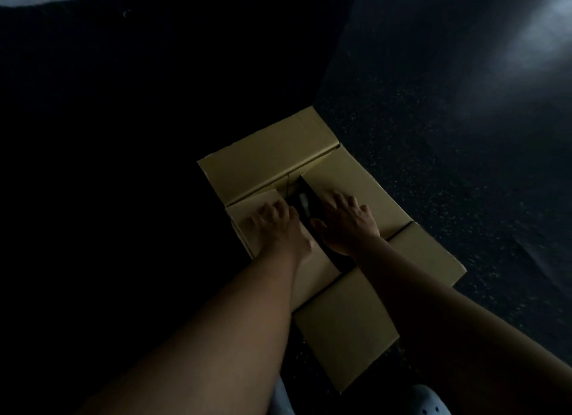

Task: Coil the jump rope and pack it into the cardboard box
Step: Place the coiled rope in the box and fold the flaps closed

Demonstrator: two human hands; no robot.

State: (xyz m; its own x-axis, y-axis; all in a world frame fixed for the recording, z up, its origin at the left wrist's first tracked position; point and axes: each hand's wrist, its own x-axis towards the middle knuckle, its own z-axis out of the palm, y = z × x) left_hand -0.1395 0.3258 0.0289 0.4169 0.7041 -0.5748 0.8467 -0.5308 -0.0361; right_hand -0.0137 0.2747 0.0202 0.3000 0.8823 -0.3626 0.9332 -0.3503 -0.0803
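Note:
A tan cardboard box (pixel 278 154) sits on the dark floor in dim light. My left hand (pixel 275 222) lies flat on the left inner flap, fingers spread. My right hand (pixel 346 219) presses flat on the right inner flap (pixel 365 179). Between the two flaps a narrow dark gap shows the inside, where a pale handle of the jump rope (pixel 304 202) is just visible. The rest of the rope is hidden in the box. The far flap stands open and the near flap (pixel 343 328) hangs out toward me.
Dark speckled floor (pixel 448 167) spreads to the right, with a patch of pale light at the upper right. A black wall or mat (pixel 123 136) fills the left. A white shoe (pixel 428 402) shows at the bottom edge.

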